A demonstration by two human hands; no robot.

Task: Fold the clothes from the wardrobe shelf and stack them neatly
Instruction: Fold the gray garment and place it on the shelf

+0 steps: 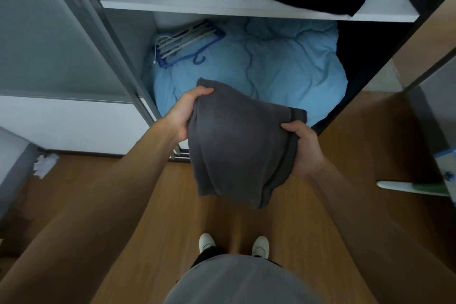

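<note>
Open wardrobe shelf (246, 8), wooden floor. Left hand (183, 116), right hand (304, 149) fingers pinching dark grey garment (237, 145): soft, light, limp; hold by edges.

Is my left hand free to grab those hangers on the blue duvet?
Probably not yet: the left hand grips the grey garment along with the right hand. The hangers lie uncovered on the duvet, so nothing else blocks them.
</note>
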